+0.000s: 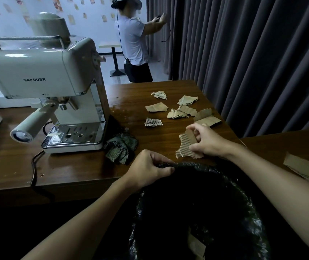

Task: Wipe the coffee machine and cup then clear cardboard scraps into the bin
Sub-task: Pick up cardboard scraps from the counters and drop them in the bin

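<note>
Meanwhile the left hand (148,170) gripped the bin (225,188) rim. The right hand (206,140) pinched a cardboard scrap (186,144) on the bench (75,166).

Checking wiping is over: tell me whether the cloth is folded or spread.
Neither: the cloth lies crumpled in a heap on the table beside the coffee machine.

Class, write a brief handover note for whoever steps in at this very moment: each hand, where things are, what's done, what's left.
Left hand grips the rim of the black-lined bin, held against the table edge.
Right hand pinches a corrugated cardboard scrap near that edge.
Several loose scraps lie on the table; the cloth lies beside the coffee machine. No cup in view.
Done: some cardboard is already in the bin; wiping looks finished.
Left: drop this scrap in, then clear the others.
</note>
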Demonstrator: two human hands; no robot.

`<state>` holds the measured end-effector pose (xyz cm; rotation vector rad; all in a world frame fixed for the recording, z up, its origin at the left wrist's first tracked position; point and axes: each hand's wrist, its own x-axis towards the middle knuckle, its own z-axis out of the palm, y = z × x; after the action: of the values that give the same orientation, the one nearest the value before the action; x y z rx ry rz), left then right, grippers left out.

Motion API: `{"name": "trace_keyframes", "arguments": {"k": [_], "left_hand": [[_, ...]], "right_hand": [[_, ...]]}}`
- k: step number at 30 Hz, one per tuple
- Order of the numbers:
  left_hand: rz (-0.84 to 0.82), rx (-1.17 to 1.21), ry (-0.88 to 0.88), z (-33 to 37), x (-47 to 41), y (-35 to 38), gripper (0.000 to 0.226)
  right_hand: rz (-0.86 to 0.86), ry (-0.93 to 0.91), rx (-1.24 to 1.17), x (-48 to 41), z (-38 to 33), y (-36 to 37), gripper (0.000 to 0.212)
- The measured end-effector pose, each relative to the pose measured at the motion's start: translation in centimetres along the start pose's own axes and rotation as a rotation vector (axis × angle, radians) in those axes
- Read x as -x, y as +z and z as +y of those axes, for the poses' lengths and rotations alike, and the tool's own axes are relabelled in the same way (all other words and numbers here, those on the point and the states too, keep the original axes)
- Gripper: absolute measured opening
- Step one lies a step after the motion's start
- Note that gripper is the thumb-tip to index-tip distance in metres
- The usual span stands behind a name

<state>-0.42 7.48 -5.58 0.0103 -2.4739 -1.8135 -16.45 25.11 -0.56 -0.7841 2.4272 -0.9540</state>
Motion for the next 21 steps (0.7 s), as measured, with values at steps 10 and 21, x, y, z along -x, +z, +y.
{"name": "trace_keyframes", "arguments": {"k": [10,21], "left_hand": [[0.023,-0.012,0.01,0.4,0.1,0.2,0.014],[0.051,-0.027,-0.001,0.9,0.1,0.4,0.016]], "right_hand": [[-0.424,-0.034,-0.541,3.3,-0.2,-5.1,0.044],[-0.154,-0.143,0.018,-2.3,-2.4,0.0,0.053]]}}
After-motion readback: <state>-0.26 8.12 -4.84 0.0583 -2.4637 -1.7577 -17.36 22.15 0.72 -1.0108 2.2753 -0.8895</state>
